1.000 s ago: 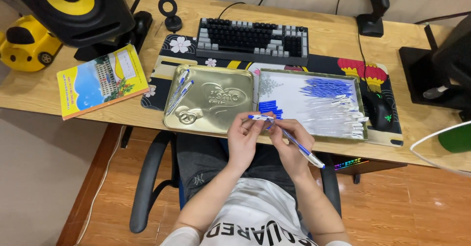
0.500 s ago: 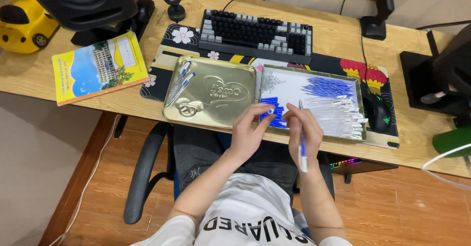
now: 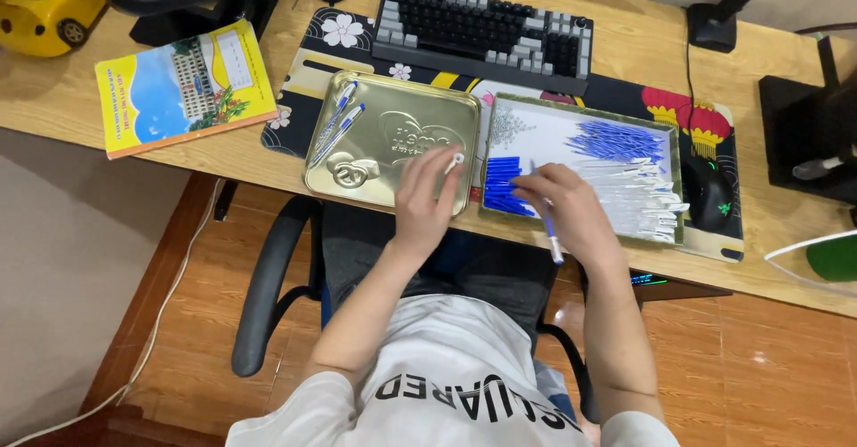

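My left hand [image 3: 427,193] hovers over the right part of a gold tin lid [image 3: 393,144] and pinches a small white pen tip piece [image 3: 457,159] between its fingers. My right hand [image 3: 562,211] holds a blue-and-white pen [image 3: 551,231] that points down toward me, while its fingers reach the pile of blue caps [image 3: 502,184] at the left of a tin tray [image 3: 582,108]. The tray also holds blue refills [image 3: 620,139] and white pen barrels [image 3: 643,202]. Two finished pens [image 3: 337,126] lie on the lid's left side.
A black keyboard [image 3: 482,28] lies behind the tins on a patterned desk mat [image 3: 308,63]. A black mouse [image 3: 712,193] sits right of the tray. A yellow booklet [image 3: 183,86] lies at left, a yellow toy car [image 3: 45,5] beyond it. A monitor base [image 3: 803,126] stands far right.
The left hand has moved left from the blue caps to above the gold lid, now with a white piece in its fingers. The right hand with the pen has dropped onto the tray's blue caps.
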